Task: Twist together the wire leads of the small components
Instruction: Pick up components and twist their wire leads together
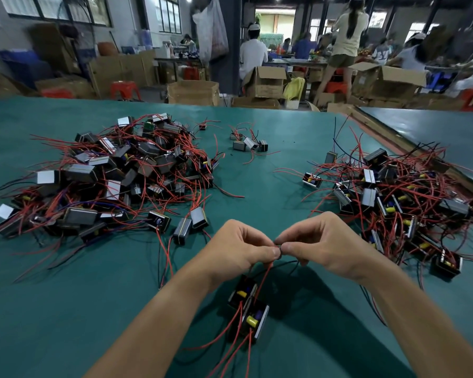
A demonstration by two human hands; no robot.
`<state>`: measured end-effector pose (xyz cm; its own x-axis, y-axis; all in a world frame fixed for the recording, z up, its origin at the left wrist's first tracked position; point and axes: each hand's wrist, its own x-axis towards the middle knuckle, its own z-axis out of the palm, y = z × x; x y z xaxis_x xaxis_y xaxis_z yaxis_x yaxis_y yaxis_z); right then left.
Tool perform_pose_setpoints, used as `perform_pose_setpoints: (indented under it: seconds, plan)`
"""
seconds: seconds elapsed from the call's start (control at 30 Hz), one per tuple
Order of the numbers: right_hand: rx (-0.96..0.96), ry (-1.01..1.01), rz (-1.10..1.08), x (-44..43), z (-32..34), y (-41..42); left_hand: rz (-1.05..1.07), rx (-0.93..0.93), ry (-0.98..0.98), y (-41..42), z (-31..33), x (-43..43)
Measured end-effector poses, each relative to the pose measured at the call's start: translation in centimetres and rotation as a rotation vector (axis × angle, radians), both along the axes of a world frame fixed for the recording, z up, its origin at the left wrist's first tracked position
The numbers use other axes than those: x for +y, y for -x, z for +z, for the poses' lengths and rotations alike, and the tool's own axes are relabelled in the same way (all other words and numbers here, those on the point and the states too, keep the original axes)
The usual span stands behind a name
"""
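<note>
Both hands were held just above the table (66, 309), fingertips meeting. The left hand (241, 246) pinched the leads (263, 281) between thumb and forefinger, and the right hand (322, 241) pinched the same ends from the opposite side. The leads ran down to two components (253, 319) lying against each other on the table below the wrists. The twisting step was judged in hand; fingertips hid the joint, so progress could not be told. The next move would call for one hand to roll the ends while the other held firm. Piles lay left (115, 173) and right (393, 192).
</note>
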<state>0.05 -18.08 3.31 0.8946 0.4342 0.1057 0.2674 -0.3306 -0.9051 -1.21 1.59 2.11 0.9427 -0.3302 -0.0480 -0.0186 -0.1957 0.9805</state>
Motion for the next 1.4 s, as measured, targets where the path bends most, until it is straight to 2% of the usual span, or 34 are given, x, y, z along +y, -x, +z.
perform_pose_setpoints:
  seconds: [0.2, 0.33, 0.57, 0.73, 0.83, 0.97, 1.13, 1.4]
  plan:
    - [-0.048, 0.04, -0.036, 0.2, -0.4, -0.2, 0.061, -0.19, -0.195, -0.1, -0.7, -0.4]
    - [-0.07, 0.065, -0.031, 0.0, -0.6, -0.4, 0.045, -0.205, -0.197, 0.0, -0.5, -0.3]
    - [-0.133, 0.254, -0.04, 0.0, -0.6, -0.3, 0.06, -0.237, -0.219, -0.1, -0.8, -0.4]
    - [-0.115, 0.338, -0.04, 0.5, -0.5, -0.2, 0.068, -0.49, -0.405, 0.0, -1.0, -0.5]
    - [-0.08, 0.36, -0.024, 0.6, -0.6, -0.2, 0.065, -0.55, -0.448, 0.0, -1.1, -0.5]
    - [-0.084, 0.266, -0.028, 0.5, -0.7, -0.1, 0.064, -0.409, -0.386, -0.4, -1.3, -0.3]
    - [-0.183, 0.168, -0.041, 0.2, -0.5, -0.1, 0.02, -0.144, -0.174, -0.7, -1.0, -0.2]
    - [-0.262, 0.079, -0.084, 0.4, -0.3, -0.2, -0.014, -0.024, -0.02, -0.6, -0.2, 0.0]
